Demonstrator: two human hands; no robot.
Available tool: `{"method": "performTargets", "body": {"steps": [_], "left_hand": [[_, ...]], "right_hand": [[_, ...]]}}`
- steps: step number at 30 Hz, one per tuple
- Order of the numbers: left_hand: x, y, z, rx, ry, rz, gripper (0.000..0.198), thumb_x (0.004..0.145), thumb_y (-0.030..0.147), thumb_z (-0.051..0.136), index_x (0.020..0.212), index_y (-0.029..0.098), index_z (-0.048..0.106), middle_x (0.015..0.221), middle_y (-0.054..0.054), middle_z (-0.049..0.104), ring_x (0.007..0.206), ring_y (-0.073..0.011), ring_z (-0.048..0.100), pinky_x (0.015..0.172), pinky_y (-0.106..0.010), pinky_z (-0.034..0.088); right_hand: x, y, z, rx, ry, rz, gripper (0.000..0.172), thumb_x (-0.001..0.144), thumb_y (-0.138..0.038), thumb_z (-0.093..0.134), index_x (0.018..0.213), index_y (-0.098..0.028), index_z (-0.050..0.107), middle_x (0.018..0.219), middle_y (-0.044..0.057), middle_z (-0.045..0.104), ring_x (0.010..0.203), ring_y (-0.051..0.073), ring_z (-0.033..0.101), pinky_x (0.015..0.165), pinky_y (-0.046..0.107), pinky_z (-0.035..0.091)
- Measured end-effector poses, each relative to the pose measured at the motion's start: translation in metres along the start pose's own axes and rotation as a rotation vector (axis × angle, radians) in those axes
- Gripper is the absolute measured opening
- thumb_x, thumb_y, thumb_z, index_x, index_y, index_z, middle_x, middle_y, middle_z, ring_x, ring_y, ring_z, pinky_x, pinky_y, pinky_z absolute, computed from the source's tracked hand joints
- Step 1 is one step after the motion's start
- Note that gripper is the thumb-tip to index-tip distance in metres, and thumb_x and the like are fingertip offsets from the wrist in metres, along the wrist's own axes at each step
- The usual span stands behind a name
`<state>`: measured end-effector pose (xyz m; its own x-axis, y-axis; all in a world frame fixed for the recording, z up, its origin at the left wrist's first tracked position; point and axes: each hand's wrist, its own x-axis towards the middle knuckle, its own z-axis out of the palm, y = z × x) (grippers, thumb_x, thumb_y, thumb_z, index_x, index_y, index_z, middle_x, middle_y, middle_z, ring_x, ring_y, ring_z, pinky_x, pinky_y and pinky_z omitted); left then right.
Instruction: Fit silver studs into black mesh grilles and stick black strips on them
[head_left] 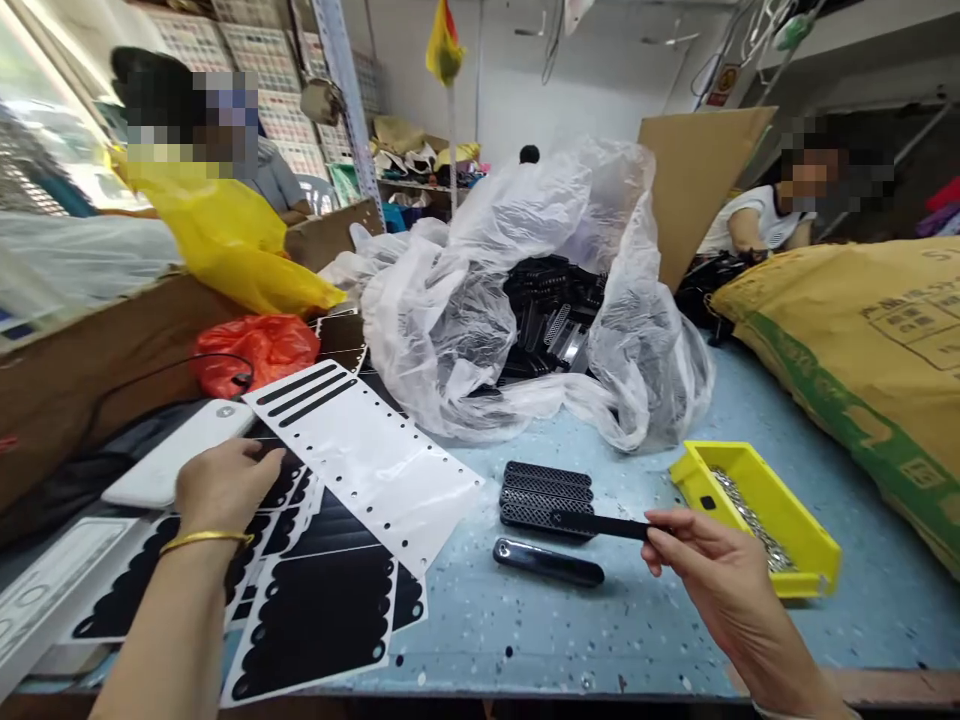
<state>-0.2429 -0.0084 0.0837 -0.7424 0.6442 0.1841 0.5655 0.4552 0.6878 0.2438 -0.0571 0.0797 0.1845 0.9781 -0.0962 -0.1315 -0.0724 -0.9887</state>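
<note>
My right hand pinches the end of a thin black strip between thumb and fingers. The strip's other end lies over several black perforated bars set side by side. In front of them is a glossy black bar with rounded ends. My left hand is bent down over the black-and-white sheets, beside a white flat device; its fingertips are hidden. A white backing sheet carries a few black strips at its upper end. Below it lies a sheet of black strips.
A clear plastic bag full of black parts stands behind. At right are a yellow bin of small metal pieces and a large yellow sack. A red bag lies left. People sit farther back on both sides.
</note>
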Motion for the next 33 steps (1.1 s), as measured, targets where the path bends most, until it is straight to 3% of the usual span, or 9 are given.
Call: {"method": "performTargets", "body": {"steps": [2,4,6,9,13,17,22,25,33], "left_hand": [[-0.02,0.008,0.002,0.082,0.068,0.116,0.014,0.06,0.024,0.075,0.061,0.014,0.064,0.045,0.003,0.051,0.055,-0.0156,0.049,0.06,-0.027,0.033],[-0.055,0.027,0.012,-0.124,0.009,0.235,0.014,0.065,0.029,0.07,0.072,0.016,0.068,0.056,0.001,0.062,0.056,-0.0175,0.054,0.059,-0.028,0.039],[-0.099,0.05,0.027,-0.29,-0.268,0.432,0.016,0.067,0.034,0.068,0.072,0.019,0.07,0.061,-0.001,0.067,0.058,-0.0178,0.057,0.059,-0.027,0.041],[-0.161,0.08,0.054,-0.444,-0.711,0.475,0.008,0.066,0.028,0.07,0.068,0.021,0.071,0.063,-0.003,0.068,0.059,-0.0184,0.059,0.058,-0.026,0.043],[-0.203,0.085,0.077,-0.417,-0.874,0.455,0.01,0.058,0.019,0.073,0.067,0.022,0.069,0.06,0.0,0.063,0.058,-0.0167,0.054,0.058,-0.026,0.04],[-0.209,0.074,0.085,-0.388,-0.932,0.464,0.004,0.064,0.022,0.071,0.066,0.021,0.067,0.063,-0.001,0.063,0.061,-0.0165,0.054,0.06,-0.027,0.04],[-0.197,0.072,0.1,-0.42,-0.779,0.394,0.01,0.066,0.021,0.067,0.076,0.021,0.07,0.058,0.0,0.061,0.052,-0.0146,0.052,0.055,-0.026,0.038],[-0.191,0.075,0.109,-0.461,-0.763,0.416,0.018,0.062,0.016,0.066,0.078,0.022,0.073,0.057,0.0,0.061,0.051,-0.0141,0.05,0.055,-0.027,0.037],[-0.194,0.077,0.108,-0.383,-0.799,0.46,0.016,0.061,0.014,0.066,0.073,0.022,0.073,0.058,0.0,0.061,0.052,-0.0145,0.05,0.055,-0.027,0.037]], "right_hand": [[0.003,0.003,0.0,-0.008,0.001,0.026,0.027,0.053,-0.029,0.087,0.071,-0.014,0.074,0.051,0.006,0.065,0.047,0.018,0.06,0.044,0.029,0.047],[0.006,0.006,0.005,0.012,-0.012,0.044,0.027,0.053,-0.029,0.087,0.071,-0.014,0.074,0.053,0.005,0.066,0.048,0.017,0.06,0.045,0.027,0.047],[0.009,0.01,0.012,0.037,-0.038,0.054,0.027,0.055,-0.03,0.087,0.071,-0.014,0.073,0.054,0.005,0.067,0.049,0.016,0.061,0.045,0.026,0.046],[0.013,0.015,0.022,0.035,-0.063,0.067,0.027,0.057,-0.031,0.086,0.072,-0.014,0.072,0.054,0.004,0.067,0.05,0.016,0.061,0.045,0.025,0.046],[0.017,0.019,0.024,0.068,-0.034,0.083,0.027,0.054,-0.031,0.087,0.071,-0.014,0.072,0.058,0.003,0.067,0.052,0.016,0.062,0.046,0.026,0.047],[0.019,0.025,0.02,0.083,-0.038,0.112,0.027,0.055,-0.03,0.086,0.07,-0.014,0.072,0.057,0.003,0.066,0.052,0.015,0.062,0.045,0.024,0.046],[0.02,0.034,0.024,0.023,-0.099,0.101,0.025,0.061,-0.031,0.083,0.075,-0.014,0.072,0.053,0.003,0.067,0.044,0.012,0.056,0.042,0.023,0.042],[0.021,0.036,0.028,-0.022,-0.113,0.094,0.026,0.063,-0.033,0.082,0.076,-0.014,0.072,0.052,0.003,0.066,0.041,0.011,0.053,0.04,0.024,0.041],[0.018,0.036,0.032,-0.08,-0.123,0.096,0.024,0.063,-0.034,0.081,0.076,-0.015,0.072,0.051,0.003,0.065,0.039,0.01,0.05,0.038,0.022,0.039]]}}
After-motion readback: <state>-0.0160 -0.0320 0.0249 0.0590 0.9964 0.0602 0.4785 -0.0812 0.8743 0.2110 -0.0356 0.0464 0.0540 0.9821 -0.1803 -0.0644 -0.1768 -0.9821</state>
